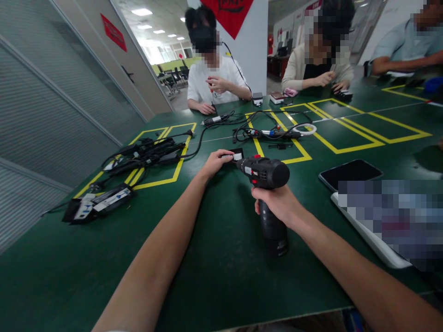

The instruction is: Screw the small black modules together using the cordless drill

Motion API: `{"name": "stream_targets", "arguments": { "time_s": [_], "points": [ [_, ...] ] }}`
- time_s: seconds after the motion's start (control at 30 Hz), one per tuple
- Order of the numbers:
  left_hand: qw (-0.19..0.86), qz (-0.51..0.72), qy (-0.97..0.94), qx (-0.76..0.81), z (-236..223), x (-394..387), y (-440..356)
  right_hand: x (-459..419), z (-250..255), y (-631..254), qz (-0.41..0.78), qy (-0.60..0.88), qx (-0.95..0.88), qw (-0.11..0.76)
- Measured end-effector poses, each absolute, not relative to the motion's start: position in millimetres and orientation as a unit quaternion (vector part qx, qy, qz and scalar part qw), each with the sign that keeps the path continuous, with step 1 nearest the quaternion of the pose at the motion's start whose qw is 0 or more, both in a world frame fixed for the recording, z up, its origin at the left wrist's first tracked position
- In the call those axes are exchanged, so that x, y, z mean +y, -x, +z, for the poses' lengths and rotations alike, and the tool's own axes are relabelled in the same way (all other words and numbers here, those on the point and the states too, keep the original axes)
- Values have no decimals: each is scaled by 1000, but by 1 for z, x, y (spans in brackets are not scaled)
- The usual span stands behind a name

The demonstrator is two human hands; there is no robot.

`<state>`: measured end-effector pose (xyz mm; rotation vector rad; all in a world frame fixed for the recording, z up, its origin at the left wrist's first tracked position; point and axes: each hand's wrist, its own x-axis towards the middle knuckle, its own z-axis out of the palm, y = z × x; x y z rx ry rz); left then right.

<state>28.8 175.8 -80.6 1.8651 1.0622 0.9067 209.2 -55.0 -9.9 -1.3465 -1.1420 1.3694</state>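
My right hand (pixel 277 203) is wrapped round the grip of a black cordless screwdriver (pixel 266 173), which points left and away over the green table (pixel 214 258). Its nose meets a small black part with a white piece (pixel 236 156) lying on the table. My left hand (pixel 215 162) is curled on that small part, fingers pinched at its left side.
A pile of black power adapters and cables (pixel 145 154) lies at the left, with two labelled adapters (pixel 100 203) nearer me. More cables and a white ring (pixel 277 133) lie ahead. A dark phone (pixel 349 173) and a white tray (pixel 367 230) sit at right. Three people sit across the table.
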Motion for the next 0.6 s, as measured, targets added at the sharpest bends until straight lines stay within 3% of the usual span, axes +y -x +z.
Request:
{"name": "stream_targets", "arguments": {
  "time_s": [0.6],
  "points": [
    [406,353,-731,420,-82,177,-28,-54,-13,-209,551,535,-453,453]
  ]
}}
